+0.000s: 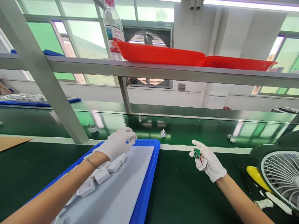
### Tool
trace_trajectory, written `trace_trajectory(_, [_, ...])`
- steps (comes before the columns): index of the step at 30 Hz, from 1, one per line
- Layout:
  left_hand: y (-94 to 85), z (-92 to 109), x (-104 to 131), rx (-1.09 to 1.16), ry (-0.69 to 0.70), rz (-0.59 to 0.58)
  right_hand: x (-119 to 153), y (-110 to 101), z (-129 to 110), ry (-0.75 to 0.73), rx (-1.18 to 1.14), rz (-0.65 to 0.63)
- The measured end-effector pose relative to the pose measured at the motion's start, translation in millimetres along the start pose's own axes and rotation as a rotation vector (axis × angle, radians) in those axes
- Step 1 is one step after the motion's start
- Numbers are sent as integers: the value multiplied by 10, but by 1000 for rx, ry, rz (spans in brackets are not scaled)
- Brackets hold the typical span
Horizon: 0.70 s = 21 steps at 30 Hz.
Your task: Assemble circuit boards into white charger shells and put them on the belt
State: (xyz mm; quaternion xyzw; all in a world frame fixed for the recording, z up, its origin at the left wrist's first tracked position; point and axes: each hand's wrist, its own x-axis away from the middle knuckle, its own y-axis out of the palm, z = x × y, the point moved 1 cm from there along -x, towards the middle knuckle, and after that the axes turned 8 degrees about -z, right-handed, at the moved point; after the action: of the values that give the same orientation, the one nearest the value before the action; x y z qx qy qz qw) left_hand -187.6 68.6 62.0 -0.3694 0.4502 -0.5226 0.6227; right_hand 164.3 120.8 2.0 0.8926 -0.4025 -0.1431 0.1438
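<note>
Pinching board (196, 153), right hand (207, 161) is hanging above bench (175, 189); left hand (118, 143) is hovering over tray (157, 148), can't tell its grip. Holding edges lightly should be keeping strain off wires (200, 159).

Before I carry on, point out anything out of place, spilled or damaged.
Small white scraps lie loose on the dark green bench beside the fan, looking like stray litter; what they are is unclear. Nothing looks plainly damaged.
</note>
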Motion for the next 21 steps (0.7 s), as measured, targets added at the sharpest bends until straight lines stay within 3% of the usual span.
trace_trajectory(5, [363,1082,260,283,248,58,-41,-31,58,35,43,51])
trace_trajectory(6, [464,1257,332,462,342,38,-37,-33,49,34,54,47])
trace_trajectory(9, [744,1569,500,705,540,-17,39,-23,-83,47,124,5])
trace_trajectory(12, [940,1598,578,739,673,-4,202,30,-334,70,229,6])
trace_trajectory(14, [1028,1534,598,775,641,-10,311,88,-500,58,299,25])
trace_trajectory(17, [1107,1447,604,824,454,-124,398,165,-625,40,368,18])
trace_trajectory(21, [1156,1415,539,1074,75,-405,339,152,-518,64,424,50])
